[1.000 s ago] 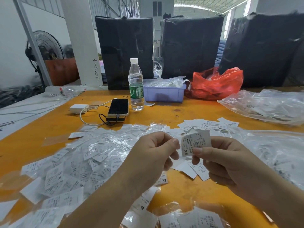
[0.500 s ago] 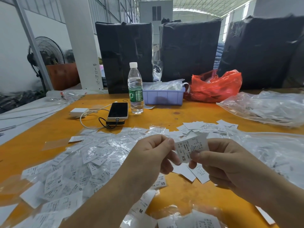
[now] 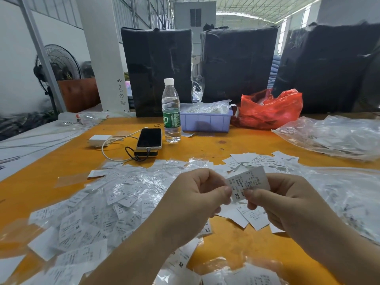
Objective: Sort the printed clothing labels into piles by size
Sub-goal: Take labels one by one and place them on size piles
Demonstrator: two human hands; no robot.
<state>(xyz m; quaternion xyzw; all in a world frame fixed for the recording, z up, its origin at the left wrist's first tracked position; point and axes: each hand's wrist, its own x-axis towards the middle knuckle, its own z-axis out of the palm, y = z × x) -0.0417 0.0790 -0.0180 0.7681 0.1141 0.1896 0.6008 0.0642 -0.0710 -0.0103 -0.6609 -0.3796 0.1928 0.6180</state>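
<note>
Above the near middle of the orange table (image 3: 242,140), your left hand (image 3: 197,200) and right hand (image 3: 285,200) pinch one XS label (image 3: 247,183) between curled fingers, and it may slip into the unsorted labels (image 3: 98,212) at left.

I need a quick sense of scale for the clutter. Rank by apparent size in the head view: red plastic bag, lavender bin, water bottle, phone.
1. red plastic bag, largest.
2. lavender bin and water bottle: too alike to rank; the bin is wide and low, the bottle tall and narrow and nearer the camera.
3. phone, smallest, though nearest.
</note>
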